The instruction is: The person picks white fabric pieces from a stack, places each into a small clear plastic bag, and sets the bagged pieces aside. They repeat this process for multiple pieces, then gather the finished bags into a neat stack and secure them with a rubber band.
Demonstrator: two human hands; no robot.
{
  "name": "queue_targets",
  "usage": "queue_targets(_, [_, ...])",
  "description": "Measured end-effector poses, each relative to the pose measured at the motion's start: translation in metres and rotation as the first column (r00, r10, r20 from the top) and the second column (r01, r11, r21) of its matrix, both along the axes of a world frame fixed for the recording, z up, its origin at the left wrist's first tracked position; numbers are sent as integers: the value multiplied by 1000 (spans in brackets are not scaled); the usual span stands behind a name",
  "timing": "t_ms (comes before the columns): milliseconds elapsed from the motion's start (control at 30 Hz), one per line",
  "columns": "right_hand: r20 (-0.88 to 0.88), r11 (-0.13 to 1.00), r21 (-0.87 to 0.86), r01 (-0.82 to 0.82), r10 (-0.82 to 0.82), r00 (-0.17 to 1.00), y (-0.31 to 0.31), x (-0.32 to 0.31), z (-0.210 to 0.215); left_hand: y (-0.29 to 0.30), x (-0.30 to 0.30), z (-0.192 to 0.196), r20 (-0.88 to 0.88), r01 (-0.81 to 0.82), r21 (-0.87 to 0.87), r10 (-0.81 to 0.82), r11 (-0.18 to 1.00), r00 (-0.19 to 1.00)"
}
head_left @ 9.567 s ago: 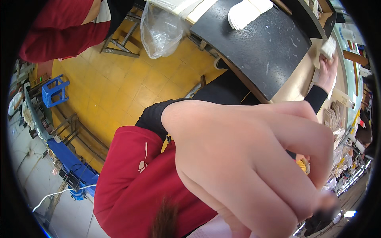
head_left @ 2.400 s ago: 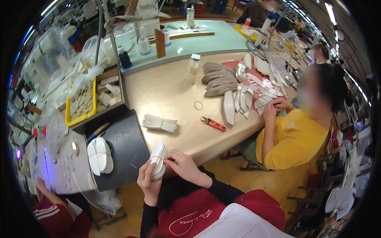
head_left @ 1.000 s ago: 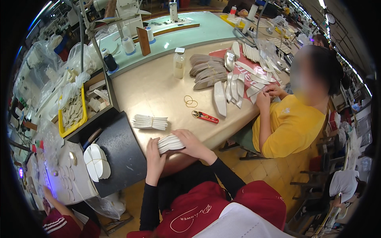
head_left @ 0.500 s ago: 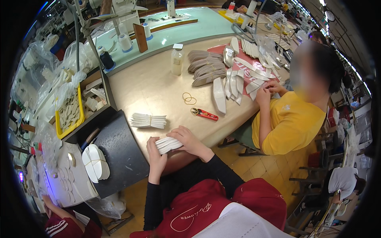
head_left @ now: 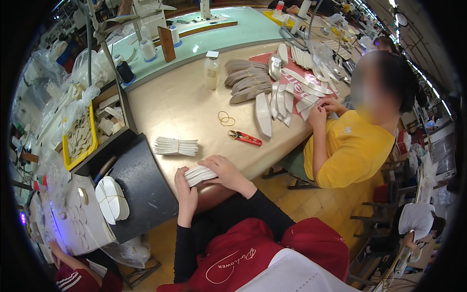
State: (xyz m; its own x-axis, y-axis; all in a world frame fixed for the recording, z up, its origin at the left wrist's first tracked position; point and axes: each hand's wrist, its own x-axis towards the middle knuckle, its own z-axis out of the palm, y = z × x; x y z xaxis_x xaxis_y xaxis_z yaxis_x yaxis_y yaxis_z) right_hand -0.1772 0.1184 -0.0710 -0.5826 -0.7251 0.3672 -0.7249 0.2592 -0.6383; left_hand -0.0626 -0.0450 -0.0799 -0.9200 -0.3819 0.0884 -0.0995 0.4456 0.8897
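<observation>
At the near edge of the tan table [head_left: 189,104] we hold a stack of thin white pieces [head_left: 199,174] between both hands. Our left hand [head_left: 186,191] grips its lower end, fingers closed around it, and our right hand [head_left: 227,173] lies over the top, fingers curled on the stack. Just beyond it a second bundle of white pieces [head_left: 175,146] lies flat on the table. Farther out we see a red utility knife [head_left: 244,138] and two rubber bands [head_left: 225,118], close together. To our right a person in a yellow shirt [head_left: 351,148] works at pale strips [head_left: 292,95] spread on a red sheet. Beyond those stands a clear bottle [head_left: 211,70] beside fanned grey pieces [head_left: 248,78].
</observation>
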Motion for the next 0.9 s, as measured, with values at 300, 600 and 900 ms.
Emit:
queue_targets(300, [-58, 999, 23, 37, -36, 998, 1, 4, -5, 8, 7, -1, -111, -11, -213, -13, 977, 994])
queue_targets(600, [-124, 998, -59, -39, 32, 992, 2, -2, -7, 8, 6, -5, -157, 7, -277, -52, 961, 986])
queue_targets(900, [-103, 995, -34, 90, -93, 990, -3, 3, -11, 11, 5, -2, -96, -23, -243, -1, 970, 995])
